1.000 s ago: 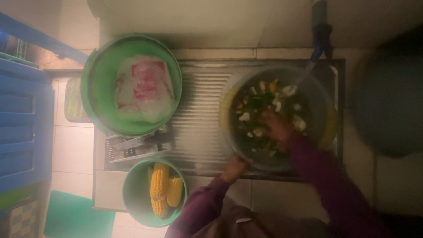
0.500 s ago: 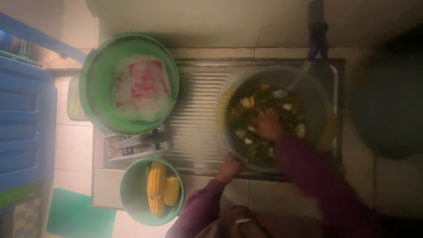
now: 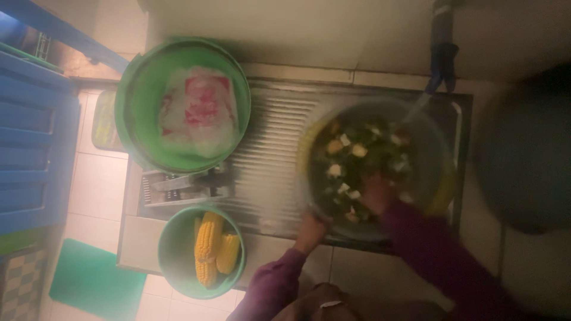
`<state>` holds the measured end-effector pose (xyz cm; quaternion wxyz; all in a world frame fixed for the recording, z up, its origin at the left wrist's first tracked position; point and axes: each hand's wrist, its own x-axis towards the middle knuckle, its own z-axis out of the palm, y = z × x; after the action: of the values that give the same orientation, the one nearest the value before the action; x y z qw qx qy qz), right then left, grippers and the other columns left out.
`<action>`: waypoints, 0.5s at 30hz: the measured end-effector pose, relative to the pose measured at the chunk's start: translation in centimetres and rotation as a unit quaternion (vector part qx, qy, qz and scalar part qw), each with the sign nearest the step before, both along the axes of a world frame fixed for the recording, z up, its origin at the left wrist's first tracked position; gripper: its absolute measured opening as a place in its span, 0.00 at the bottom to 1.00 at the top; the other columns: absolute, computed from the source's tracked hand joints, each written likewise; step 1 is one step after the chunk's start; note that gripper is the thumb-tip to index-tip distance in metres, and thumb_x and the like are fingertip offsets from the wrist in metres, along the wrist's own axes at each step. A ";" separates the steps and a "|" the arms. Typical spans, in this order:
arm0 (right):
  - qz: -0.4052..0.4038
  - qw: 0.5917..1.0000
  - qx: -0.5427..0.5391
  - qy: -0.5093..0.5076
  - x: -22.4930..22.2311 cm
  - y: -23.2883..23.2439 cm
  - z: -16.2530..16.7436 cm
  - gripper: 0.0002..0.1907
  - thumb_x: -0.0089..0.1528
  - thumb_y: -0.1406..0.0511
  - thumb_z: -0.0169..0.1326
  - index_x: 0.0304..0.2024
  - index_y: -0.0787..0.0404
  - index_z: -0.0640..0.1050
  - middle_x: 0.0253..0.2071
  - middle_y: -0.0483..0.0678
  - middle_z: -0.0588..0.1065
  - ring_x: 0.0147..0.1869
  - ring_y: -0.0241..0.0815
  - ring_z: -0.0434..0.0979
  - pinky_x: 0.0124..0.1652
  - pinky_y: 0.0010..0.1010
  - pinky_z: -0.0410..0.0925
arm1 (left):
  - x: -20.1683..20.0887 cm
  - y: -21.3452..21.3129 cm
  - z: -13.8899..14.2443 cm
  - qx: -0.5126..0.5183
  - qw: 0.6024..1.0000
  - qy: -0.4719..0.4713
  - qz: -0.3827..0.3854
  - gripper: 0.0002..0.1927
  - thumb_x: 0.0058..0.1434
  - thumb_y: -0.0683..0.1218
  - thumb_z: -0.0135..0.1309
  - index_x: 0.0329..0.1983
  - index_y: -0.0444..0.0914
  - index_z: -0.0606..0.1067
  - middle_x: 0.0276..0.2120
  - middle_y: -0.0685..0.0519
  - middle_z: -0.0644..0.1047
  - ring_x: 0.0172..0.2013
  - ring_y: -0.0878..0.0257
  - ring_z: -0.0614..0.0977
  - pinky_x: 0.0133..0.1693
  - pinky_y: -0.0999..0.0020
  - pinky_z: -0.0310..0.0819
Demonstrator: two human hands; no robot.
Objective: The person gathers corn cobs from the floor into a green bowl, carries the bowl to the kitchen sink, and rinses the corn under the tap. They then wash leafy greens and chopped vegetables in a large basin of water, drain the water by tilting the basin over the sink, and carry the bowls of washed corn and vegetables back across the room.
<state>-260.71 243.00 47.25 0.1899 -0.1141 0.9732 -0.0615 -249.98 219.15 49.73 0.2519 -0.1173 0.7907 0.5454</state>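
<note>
Left hand (image 3: pixel 310 229) is gripping the bowl (image 3: pixel 380 172) rim, right hand (image 3: pixel 376 193) is buried in wet greens, fingers hidden; water's running, so it could slop over.

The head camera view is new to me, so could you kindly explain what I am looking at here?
A camera worn on the person's head looks straight down at their two bare hands. The left hand grips the near rim of a large clear bowl sitting in a metal sink. The right hand is down inside it, among chopped greens and pale pieces. Beside it, a big green basin holds a plastic packet, and a small green bowl holds corn cobs. The picture is blurred, so finer detail is unclear.
</note>
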 end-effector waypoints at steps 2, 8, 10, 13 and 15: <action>-0.028 0.999 -0.029 -0.021 -2.2 -0.7 -0.4 0.28 0.59 0.60 0.60 0.61 0.61 0.76 0.61 0.60 0.72 0.62 0.57 0.72 0.56 0.53 0.66 | 0.0 0.3 0.5 0.004 1.000 0.003 -0.011 0.21 0.62 0.50 0.60 0.52 0.31 0.78 0.42 0.39 0.84 0.45 0.45 0.86 0.47 0.53 0.79; -0.200 0.914 -0.306 -0.174 -12.2 2.9 2.8 0.27 0.58 0.59 0.63 0.58 0.63 0.77 0.55 0.57 0.77 0.57 0.52 0.77 0.56 0.47 0.69 | -0.8 0.0 1.6 -0.027 0.997 -0.012 0.069 0.36 0.58 0.47 0.61 0.66 0.32 0.62 0.51 0.35 0.78 0.53 0.42 0.80 0.52 0.52 0.74; -0.220 0.907 -0.305 -0.189 -13.5 5.4 4.8 0.28 0.57 0.57 0.66 0.56 0.65 0.78 0.54 0.57 0.78 0.58 0.51 0.77 0.57 0.46 0.70 | -1.9 -0.4 1.1 -0.029 0.995 0.053 0.074 0.42 0.57 0.46 0.62 0.70 0.30 0.56 0.54 0.33 0.75 0.56 0.40 0.77 0.54 0.51 0.73; -0.252 0.932 -0.164 -0.200 -12.7 6.9 5.7 0.35 0.61 0.47 0.60 0.59 0.67 0.81 0.55 0.65 0.81 0.57 0.60 0.83 0.58 0.50 0.72 | -4.2 -0.9 -0.3 -0.063 0.979 0.184 0.063 0.46 0.56 0.45 0.62 0.73 0.28 0.52 0.60 0.29 0.70 0.60 0.35 0.72 0.57 0.48 0.69; -0.197 0.951 -0.201 -0.131 -11.1 6.5 5.0 0.39 0.60 0.46 0.61 0.65 0.64 0.72 0.64 0.63 0.70 0.63 0.61 0.72 0.59 0.50 0.67 | -6.2 -1.5 -0.9 -0.107 0.965 0.233 0.051 0.42 0.59 0.44 0.60 0.73 0.28 0.55 0.61 0.28 0.69 0.61 0.35 0.71 0.59 0.47 0.68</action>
<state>-271.78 249.55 52.27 0.2725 0.0534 0.9106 -0.3062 -256.21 217.67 48.80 0.0187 -0.0531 0.8742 0.4823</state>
